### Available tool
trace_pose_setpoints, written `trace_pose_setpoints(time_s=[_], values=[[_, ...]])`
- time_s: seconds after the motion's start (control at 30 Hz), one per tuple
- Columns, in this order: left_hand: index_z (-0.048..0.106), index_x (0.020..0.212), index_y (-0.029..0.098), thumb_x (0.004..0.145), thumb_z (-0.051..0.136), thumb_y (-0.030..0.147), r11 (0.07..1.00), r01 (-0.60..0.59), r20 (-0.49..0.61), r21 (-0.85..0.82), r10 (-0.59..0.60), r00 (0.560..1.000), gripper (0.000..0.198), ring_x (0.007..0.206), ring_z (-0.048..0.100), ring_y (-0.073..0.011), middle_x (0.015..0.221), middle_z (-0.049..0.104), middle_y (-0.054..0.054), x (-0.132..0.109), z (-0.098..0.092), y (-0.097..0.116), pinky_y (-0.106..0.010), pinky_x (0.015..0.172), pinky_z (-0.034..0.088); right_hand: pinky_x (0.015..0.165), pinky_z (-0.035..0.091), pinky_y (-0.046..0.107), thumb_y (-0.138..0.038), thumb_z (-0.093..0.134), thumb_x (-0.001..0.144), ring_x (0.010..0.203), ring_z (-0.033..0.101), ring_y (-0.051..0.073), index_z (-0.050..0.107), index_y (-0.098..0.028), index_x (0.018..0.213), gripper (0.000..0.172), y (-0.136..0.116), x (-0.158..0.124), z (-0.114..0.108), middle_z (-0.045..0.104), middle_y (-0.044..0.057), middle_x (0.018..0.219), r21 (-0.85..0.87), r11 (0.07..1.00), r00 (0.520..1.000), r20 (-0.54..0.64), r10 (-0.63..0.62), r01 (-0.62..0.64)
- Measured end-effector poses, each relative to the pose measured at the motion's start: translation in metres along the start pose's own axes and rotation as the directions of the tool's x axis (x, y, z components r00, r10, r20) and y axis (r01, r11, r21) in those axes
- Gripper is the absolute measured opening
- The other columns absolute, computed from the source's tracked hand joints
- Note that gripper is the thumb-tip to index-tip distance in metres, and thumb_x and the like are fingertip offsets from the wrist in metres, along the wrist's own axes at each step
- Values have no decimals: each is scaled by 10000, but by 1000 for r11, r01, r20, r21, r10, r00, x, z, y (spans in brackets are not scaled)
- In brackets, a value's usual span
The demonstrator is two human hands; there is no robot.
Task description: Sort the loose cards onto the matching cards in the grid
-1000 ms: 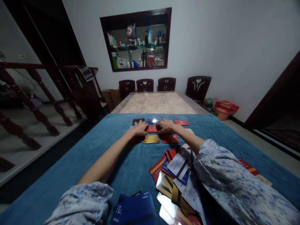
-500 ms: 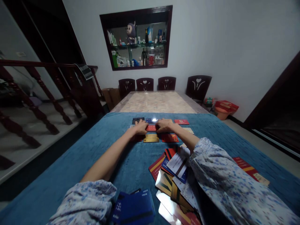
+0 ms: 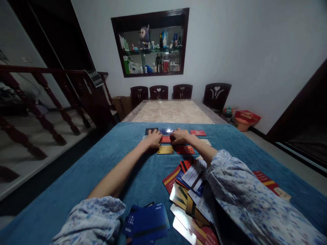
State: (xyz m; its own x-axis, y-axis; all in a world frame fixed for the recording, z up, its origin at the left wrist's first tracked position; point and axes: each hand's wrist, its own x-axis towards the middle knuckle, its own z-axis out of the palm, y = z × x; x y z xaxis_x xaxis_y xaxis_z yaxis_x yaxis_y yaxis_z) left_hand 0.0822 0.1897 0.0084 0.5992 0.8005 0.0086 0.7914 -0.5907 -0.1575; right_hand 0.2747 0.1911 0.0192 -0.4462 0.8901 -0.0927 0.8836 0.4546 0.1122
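Note:
My left hand [image 3: 154,139] and my right hand [image 3: 180,136] reach forward to a red card [image 3: 166,139] in the middle row of laid-out cards. The fingers are curled at its left and right ends, and the card lies between them. Behind it are a dark card [image 3: 151,130] and a blue card [image 3: 165,131]. In front lie a gold card [image 3: 165,149] and a red card with gold print [image 3: 185,149]. Another red card [image 3: 198,133] sits at the back right. My hands partly cover several neighbouring cards.
A stack of blue cards [image 3: 148,223] lies near me at left. Loose mixed cards [image 3: 182,200] overlap beside my right forearm, and red cards [image 3: 268,182] lie farther right. Blue cloth [image 3: 102,170] covers the near table. Chairs [image 3: 182,92] stand beyond.
My hands stay around the red card with barely any shift. The left hand sits slightly nearer and covers the card at the front left more. The view has tilted a little.

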Motion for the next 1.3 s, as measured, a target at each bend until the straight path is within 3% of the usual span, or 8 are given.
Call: trace_pose_setpoints(time_s=[0.23, 0.43, 0.6, 0.73, 0.9, 1.07, 1.3], values=[[578, 1148, 162, 805, 538, 153, 1000, -14, -54, 6, 15, 998, 345, 1245, 414, -350, 1278, 564, -175, -6, -2, 0, -595, 986, 333, 866, 482, 431, -436, 644, 801, 1215, 491, 371, 637, -195, 1258, 517, -1, -10, -3, 591, 172, 1297, 7, 1000, 999, -39, 21, -21], [587, 1130, 162, 854, 503, 176, 999, -35, -153, 0, 35, 988, 288, 1234, 414, -327, 1270, 577, -156, -16, 1, 5, -559, 977, 318, 860, 443, 393, -353, 569, 884, 1187, 497, 337, 656, -203, 1243, 398, -5, -26, -7, 619, 154, 1263, 26, 1000, 987, -161, -8, 13], [602, 1133, 168, 853, 526, 195, 998, -61, -198, -20, 56, 979, 291, 1243, 401, -331, 1284, 579, -154, -31, 3, 17, -570, 988, 292, 799, 405, 346, -256, 563, 881, 1089, 518, 288, 723, -210, 1045, 234, -5, -46, -5, 668, 116, 1159, 57, 997, 975, -220, -36, 50], [603, 1160, 171, 871, 525, 190, 995, -85, -245, -55, 69, 967, 300, 1262, 402, -329, 1302, 574, -150, -46, 1, 31, -576, 1004, 290, 781, 378, 316, -168, 568, 852, 993, 532, 247, 718, -195, 897, 159, 1, -64, 3, 698, 100, 1031, 67, 992, 954, -290, -80, 104], [597, 1188, 177, 903, 491, 173, 988, -117, -288, -106, 82, 954, 304, 1245, 420, -321, 1291, 582, -145, -66, -4, 52, -585, 1009, 295, 767, 354, 313, -158, 577, 847, 925, 531, 224, 702, -187, 846, 128, 7, -91, 20, 696, 78, 903, 93, 973, 915, -368, -165, 212], [583, 1210, 199, 883, 553, 185, 976, -169, -296, -140, 122, 948, 329, 1264, 417, -313, 1327, 578, -120, -80, -7, 77, -583, 1031, 272, 756, 357, 328, -140, 622, 807, 926, 527, 231, 701, -196, 805, 97, 6, -121, 37, 685, 67, 859, 136, 969, 888, -442, -128, 207], [603, 1172, 177, 907, 544, 223, 959, -252, -309, -131, 202, 929, 276, 1267, 413, -313, 1297, 593, -125, -100, -20, 117, -580, 1028, 279, 837, 418, 390, -214, 550, 899, 973, 522, 244, 719, -211, 960, 180, 2, -167, 43, 692, 97, 970, 214, 918, 855, -478, -199, 333]])
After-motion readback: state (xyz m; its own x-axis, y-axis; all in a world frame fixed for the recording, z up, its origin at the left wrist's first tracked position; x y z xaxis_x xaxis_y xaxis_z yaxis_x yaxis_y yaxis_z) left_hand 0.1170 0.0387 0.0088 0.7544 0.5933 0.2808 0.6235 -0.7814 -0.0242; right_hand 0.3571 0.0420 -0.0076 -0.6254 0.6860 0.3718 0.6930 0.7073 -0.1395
